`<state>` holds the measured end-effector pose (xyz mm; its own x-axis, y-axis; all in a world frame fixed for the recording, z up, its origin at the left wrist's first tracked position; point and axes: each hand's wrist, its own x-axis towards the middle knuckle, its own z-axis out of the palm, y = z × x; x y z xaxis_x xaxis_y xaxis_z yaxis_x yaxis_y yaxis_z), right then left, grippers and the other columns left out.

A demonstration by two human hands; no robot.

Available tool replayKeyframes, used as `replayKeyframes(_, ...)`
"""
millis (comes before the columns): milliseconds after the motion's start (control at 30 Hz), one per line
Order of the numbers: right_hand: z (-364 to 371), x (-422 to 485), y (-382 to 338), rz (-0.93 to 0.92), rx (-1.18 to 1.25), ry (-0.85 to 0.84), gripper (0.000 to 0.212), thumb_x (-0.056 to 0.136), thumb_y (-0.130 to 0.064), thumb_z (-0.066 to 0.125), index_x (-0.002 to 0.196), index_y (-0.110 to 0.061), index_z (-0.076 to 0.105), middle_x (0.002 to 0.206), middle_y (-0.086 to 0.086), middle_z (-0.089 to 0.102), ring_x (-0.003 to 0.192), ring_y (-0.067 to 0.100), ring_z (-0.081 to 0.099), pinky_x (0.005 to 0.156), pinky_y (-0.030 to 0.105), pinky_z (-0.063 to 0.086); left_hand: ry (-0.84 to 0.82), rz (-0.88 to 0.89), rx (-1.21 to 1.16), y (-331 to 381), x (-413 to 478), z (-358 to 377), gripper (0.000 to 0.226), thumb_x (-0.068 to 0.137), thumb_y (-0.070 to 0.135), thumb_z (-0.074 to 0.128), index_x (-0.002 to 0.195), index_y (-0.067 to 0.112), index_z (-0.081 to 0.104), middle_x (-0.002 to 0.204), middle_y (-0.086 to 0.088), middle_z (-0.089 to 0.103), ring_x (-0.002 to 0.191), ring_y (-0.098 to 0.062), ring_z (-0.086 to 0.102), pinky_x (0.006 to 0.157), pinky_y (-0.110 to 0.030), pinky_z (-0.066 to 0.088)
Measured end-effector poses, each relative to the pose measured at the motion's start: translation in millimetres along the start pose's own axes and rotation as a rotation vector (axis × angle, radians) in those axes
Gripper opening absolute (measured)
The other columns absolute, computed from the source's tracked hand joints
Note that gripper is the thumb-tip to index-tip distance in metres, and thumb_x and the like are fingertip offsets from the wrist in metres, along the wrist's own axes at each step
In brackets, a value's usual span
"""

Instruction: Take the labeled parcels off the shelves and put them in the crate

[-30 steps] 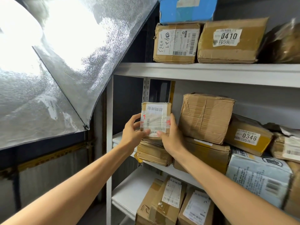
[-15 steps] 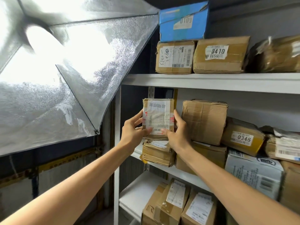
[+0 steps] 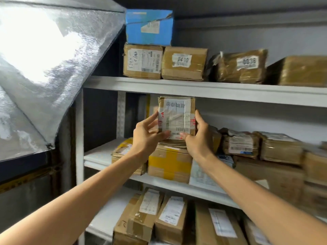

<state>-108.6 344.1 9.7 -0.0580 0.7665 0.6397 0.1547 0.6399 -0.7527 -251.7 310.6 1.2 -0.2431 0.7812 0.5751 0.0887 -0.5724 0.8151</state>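
Centre of frame: small brown parcel [image 3: 177, 117], white label facing the camera, held upright between both hands in front of the middle shelf [image 3: 238, 195] opening. Left hand [image 3: 146, 135] grips its left edge, thumb on the lower label, fingers curled behind. Right hand [image 3: 199, 137] grips the right edge likewise, thumb tip near the barcode. Parcel's base sits just above a yellow-taped box [image 3: 169, 163] on the middle shelf; contact between the two cannot be made out. Upper shelf [image 3: 212, 89]: blue box [image 3: 149, 26] stacked on a labelled carton [image 3: 143, 61], more taped cartons to the right. Lower centre: further labelled parcels standing on the bottom shelf. Upper left of frame: silver reflective panel [image 3: 44, 68], glare strong. Right side blurred.
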Motion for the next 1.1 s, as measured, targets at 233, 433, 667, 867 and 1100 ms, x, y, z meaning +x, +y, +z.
replayKeyframes(233,-119.7,-22.6,10.2,-0.011,-0.276,0.23,0.076,0.077,0.009,0.07,0.142,-0.02,0.044,0.124,-0.004,0.062,0.11,0.006,0.06,0.093,0.024,0.052,-0.255,0.012,-0.109,-9.9,-7.3,119.1,0.077,0.075,-0.003,0.076,0.142,0.018,0.047,0.119,-0.009,0.068,0.099,-0.019,0.069,0.081,-0.039,0.059)
replayKeyframes(433,-223.6,-62.2,16.0,0.047,-0.41,0.443,0.072,0.073,0.018,0.068,0.13,-0.023,0.052,0.106,-0.015,0.062,0.092,-0.009,0.06,0.079,0.006,0.049,-0.487,-0.037,-0.285,-11.0,-33.9,230.5,0.076,0.074,-0.016,0.07,0.14,0.013,0.047,0.113,-0.006,0.069,0.093,-0.011,0.069,0.074,-0.03,0.06)
replayKeyframes(667,-348.8,-151.5,8.5,0.207,-0.615,0.708,0.084,0.074,0.018,0.067,0.144,-0.022,0.043,0.109,-0.018,0.062,0.089,-0.025,0.053,0.072,-0.002,0.044,-0.802,-0.036,-0.436,-5.3,-112.3,366.3,0.067,0.072,-0.019,0.07,0.122,0.024,0.059,0.107,0.007,0.072,0.103,-0.007,0.066,0.089,-0.034,0.055)
replayKeyframes(867,-451.7,-261.7,-21.3,0.342,-0.884,0.954,0.078,0.073,0.008,0.07,0.134,-0.036,0.05,0.106,-0.015,0.067,0.102,0.004,0.063,0.09,0.034,0.055,-1.093,-0.075,-0.549,23.7,-223.2,485.2,0.074,0.072,-0.013,0.074,0.131,0.025,0.053,0.11,0.011,0.068,0.107,0.0,0.062,0.099,-0.035,0.05)
replayKeyframes(1100,-539.2,-387.1,-78.2,0.435,-1.108,1.222,0.068,0.074,0.0,0.071,0.134,-0.026,0.054,0.109,-0.003,0.07,0.1,0.013,0.066,0.083,0.037,0.058,-1.42,-0.118,-0.686,84.4,-366.4,587.5,0.078,0.075,-0.01,0.073,0.139,0.029,0.048,0.124,0.003,0.066,0.117,-0.01,0.059,0.099,-0.042,0.05)
